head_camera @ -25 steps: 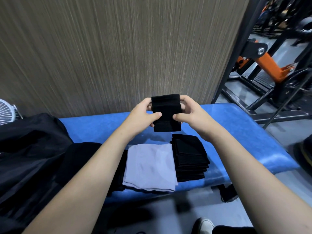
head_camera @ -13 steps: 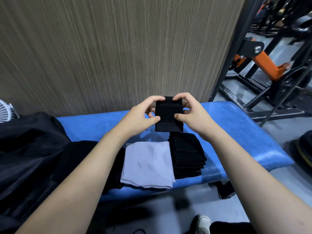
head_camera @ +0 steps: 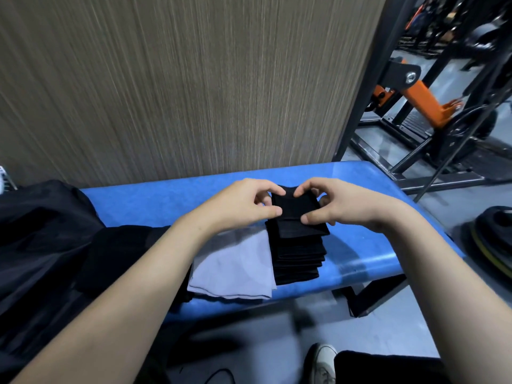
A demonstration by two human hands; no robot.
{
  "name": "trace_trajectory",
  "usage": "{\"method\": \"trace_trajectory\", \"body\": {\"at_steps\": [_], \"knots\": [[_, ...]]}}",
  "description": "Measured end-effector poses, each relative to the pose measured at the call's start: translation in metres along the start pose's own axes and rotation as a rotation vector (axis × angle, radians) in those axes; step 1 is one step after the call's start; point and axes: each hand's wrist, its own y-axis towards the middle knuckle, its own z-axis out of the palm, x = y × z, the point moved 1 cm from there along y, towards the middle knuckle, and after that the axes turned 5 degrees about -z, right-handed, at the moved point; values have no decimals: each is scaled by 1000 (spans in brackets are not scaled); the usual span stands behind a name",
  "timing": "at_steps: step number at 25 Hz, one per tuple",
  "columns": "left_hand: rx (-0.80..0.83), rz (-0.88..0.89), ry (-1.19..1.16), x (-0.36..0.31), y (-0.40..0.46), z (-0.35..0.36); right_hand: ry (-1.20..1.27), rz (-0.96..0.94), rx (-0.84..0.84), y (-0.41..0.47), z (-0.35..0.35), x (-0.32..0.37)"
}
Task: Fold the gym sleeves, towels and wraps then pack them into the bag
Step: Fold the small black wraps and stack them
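Note:
A small folded black cloth (head_camera: 295, 214) lies on top of a stack of folded black cloths (head_camera: 297, 259) on the blue bench (head_camera: 155, 206). My left hand (head_camera: 243, 202) pinches its left edge between thumb and fingers. My right hand (head_camera: 336, 202) pinches its right edge the same way. A folded light grey towel (head_camera: 232, 268) lies just left of the stack, partly under my left forearm. A black bag (head_camera: 41, 245) sits at the bench's left end, with more dark fabric (head_camera: 127, 253) between it and the towel.
A wood-grain wall panel (head_camera: 194, 79) stands right behind the bench. Black and orange gym machinery (head_camera: 421, 98) fills the right background. A dark weight plate (head_camera: 490, 242) lies on the floor at right. My shoe (head_camera: 321, 361) shows below the bench.
Both hands have lowered the folded black cloth from mid-air down onto the black stack. The view has tilted slightly, shifting the bench and bag.

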Motion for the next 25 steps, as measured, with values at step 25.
{"method": "trace_trajectory", "body": {"at_steps": [25], "knots": [[317, -347, 393, -4, 16, 21, -53, 412, 113, -5, 35, -6]]}}
